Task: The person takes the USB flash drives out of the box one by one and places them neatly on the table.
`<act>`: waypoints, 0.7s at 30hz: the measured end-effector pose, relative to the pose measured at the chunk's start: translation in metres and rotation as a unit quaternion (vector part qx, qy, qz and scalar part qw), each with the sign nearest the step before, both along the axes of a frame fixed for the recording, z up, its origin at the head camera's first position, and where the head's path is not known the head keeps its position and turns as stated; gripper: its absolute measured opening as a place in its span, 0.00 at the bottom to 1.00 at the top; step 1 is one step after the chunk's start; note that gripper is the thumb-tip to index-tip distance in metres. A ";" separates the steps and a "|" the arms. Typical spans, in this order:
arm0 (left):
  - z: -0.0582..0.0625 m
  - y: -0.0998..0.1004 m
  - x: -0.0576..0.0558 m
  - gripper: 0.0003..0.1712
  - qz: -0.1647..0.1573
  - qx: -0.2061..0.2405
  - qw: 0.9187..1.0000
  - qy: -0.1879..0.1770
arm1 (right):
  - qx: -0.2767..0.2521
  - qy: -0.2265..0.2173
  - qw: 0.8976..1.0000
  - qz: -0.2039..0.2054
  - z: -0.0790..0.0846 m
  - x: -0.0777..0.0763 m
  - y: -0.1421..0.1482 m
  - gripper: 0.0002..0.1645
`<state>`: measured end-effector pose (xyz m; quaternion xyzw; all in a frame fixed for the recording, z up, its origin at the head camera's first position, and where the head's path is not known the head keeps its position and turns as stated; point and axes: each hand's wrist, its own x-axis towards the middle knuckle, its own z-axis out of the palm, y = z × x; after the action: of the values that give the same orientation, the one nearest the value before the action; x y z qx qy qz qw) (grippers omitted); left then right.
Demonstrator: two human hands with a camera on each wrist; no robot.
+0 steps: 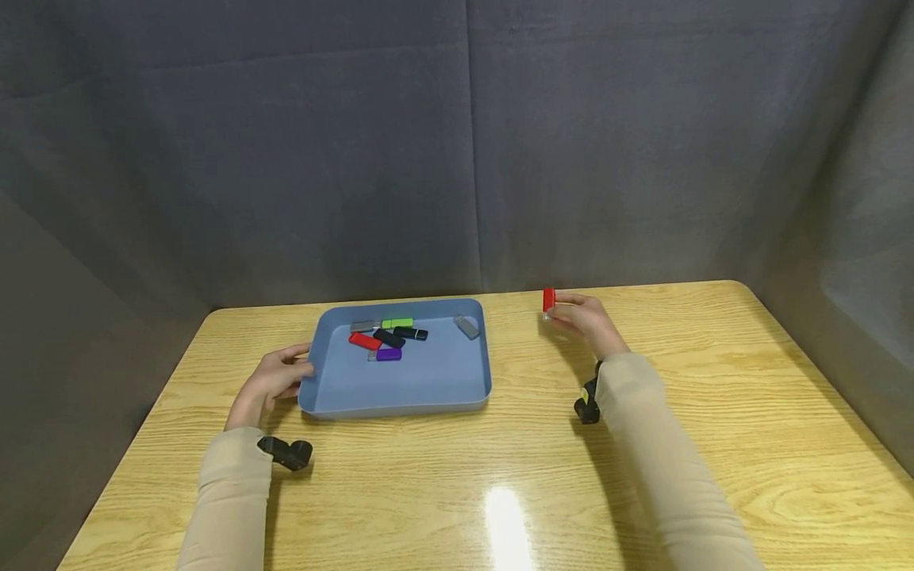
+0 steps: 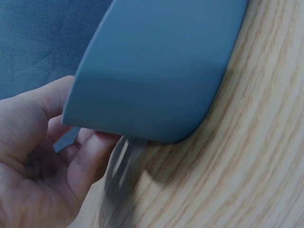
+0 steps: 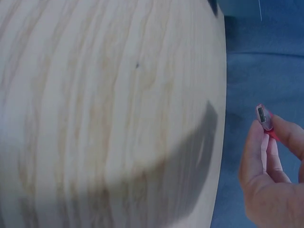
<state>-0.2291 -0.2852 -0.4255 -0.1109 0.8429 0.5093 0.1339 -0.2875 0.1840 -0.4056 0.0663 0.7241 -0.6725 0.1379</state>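
My right hand [image 1: 581, 313] pinches a red USB stick [image 1: 548, 301] between thumb and fingertips, above the table to the right of a shallow blue tray [image 1: 428, 385]. In the right wrist view the open metal plug [image 3: 261, 114] of that stick faces the camera. My left hand [image 1: 274, 377] grips the tray's left wall, with fingers at the rim. Inside the tray lie another red USB stick [image 1: 365, 341], a purple one [image 1: 389, 354], a green one [image 1: 397, 323], black ones [image 1: 411, 334] and a grey one [image 1: 362, 326], grouped at the upper left. Another grey stick [image 1: 467, 327] lies apart, near the right wall.
The tray stands on a light wooden table [image 1: 400, 492], left of its middle, close to the back edge. A dark grey curtain [image 1: 357, 159] hangs behind and at both sides. Small black cameras [image 1: 286, 453] are strapped to both wrists, over beige sleeves [image 1: 664, 444].
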 end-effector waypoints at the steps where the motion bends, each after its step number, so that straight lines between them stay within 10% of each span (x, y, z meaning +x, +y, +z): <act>1: 0.000 0.000 0.000 0.38 0.001 0.001 1.000 -0.001 | -0.001 -0.001 1.000 0.002 -0.001 0.001 0.002 0.34; 21: -0.001 -0.001 0.001 0.38 -0.002 0.009 1.000 0.001 | 0.028 -0.036 0.999 -0.021 -0.014 -0.002 0.024 0.34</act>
<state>-0.2285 -0.2859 -0.4263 -0.1074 0.8387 0.5164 0.1354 -0.2893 0.2083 -0.4198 0.1098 0.7359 -0.6516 0.1477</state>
